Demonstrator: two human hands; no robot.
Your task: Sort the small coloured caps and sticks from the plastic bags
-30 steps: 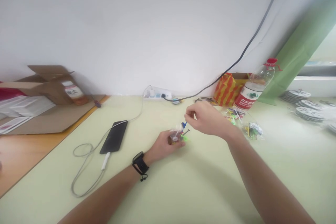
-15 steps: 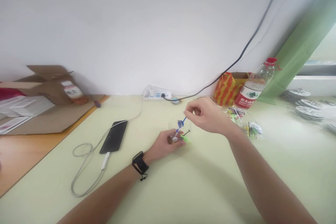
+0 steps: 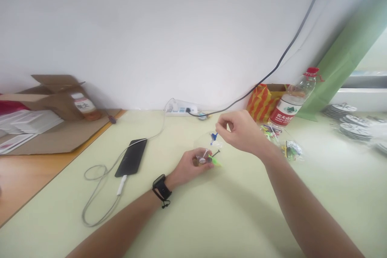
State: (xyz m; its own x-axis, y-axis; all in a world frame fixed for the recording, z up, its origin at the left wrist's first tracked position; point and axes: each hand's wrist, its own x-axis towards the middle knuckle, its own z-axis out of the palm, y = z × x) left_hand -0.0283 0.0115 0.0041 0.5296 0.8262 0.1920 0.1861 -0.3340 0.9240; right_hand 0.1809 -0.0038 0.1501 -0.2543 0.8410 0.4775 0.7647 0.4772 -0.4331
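My right hand [image 3: 238, 130] is pinching a blue plastic piece [image 3: 213, 137] near my left hand [image 3: 190, 166], which is clasping small coloured pieces [image 3: 215, 161]; apparently I am separating them, next requiring steady pinching.

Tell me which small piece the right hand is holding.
The blue piece, pinched in the right hand; the green piece and the grey piece are in the left hand instead.

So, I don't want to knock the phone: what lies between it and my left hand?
Just bare tabletop lies between the phone and your left hand, as the head view shows.
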